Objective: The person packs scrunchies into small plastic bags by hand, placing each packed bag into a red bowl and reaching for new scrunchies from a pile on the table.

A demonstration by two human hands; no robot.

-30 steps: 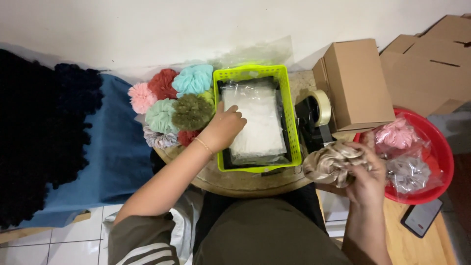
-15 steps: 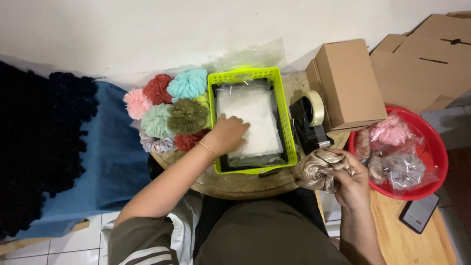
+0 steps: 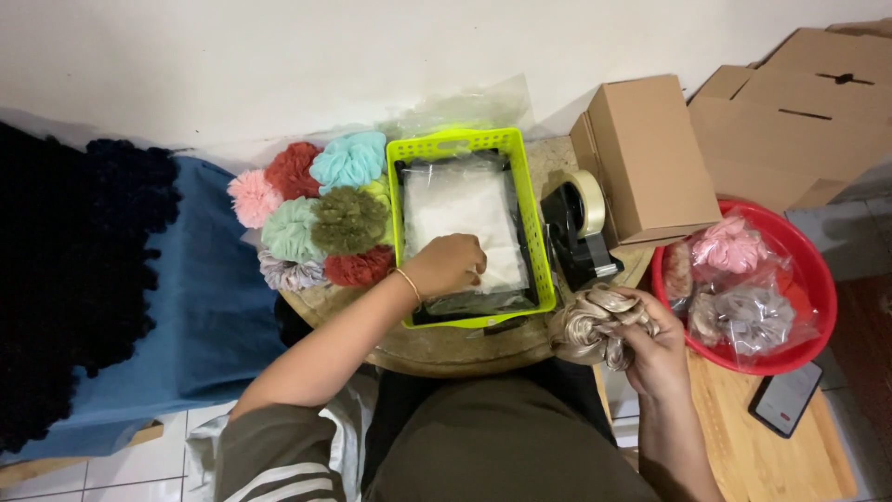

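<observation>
My left hand reaches into a lime green basket and rests on a stack of clear plastic bags, fingers curled onto the top one. My right hand holds a shiny beige scrunchie just off the round table's right edge. Left of the basket lies a pile of fluffy scrunchies in pink, red, teal, olive and mint.
A black tape dispenser stands right of the basket. A brown cardboard box sits behind it, flat cartons further right. A red bowl holds bagged scrunchies. A phone lies on a wooden board.
My left hand has slid further into the basket onto the bags. My right hand with the beige scrunchie has shifted slightly left, toward the table edge.
</observation>
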